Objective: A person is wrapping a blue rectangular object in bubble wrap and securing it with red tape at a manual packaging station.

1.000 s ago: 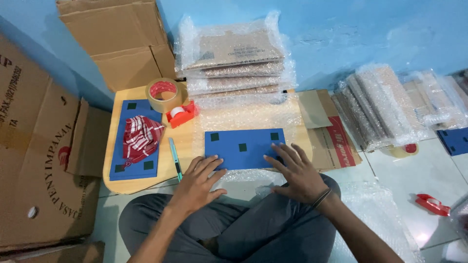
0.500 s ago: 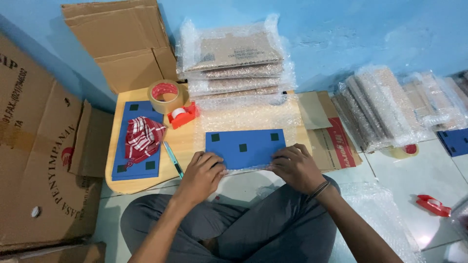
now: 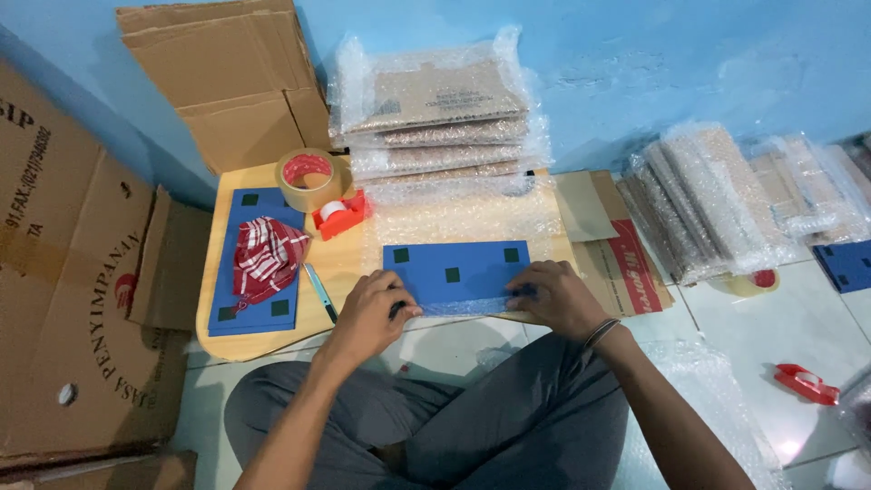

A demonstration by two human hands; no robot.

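head view:
left hand: left hand [image 3: 374, 308] rests on the near left corner of the flat blue rectangular board with dark squares [image 3: 456, 272], fingers curled together over its edge.
right hand: right hand [image 3: 555, 295] presses the near right corner, fingers bent and pinched on the edge.
board: lies on a clear bubble wrap sheet [image 3: 463, 218] on the low wooden desk [image 3: 340, 259], just beyond the fingertips.
left of the fingers: a slim teal cutter [image 3: 319, 292], a red checked cloth [image 3: 266, 257].
beyond the fingers: a brown tape roll [image 3: 307, 179], a red tape dispenser [image 3: 340, 214].
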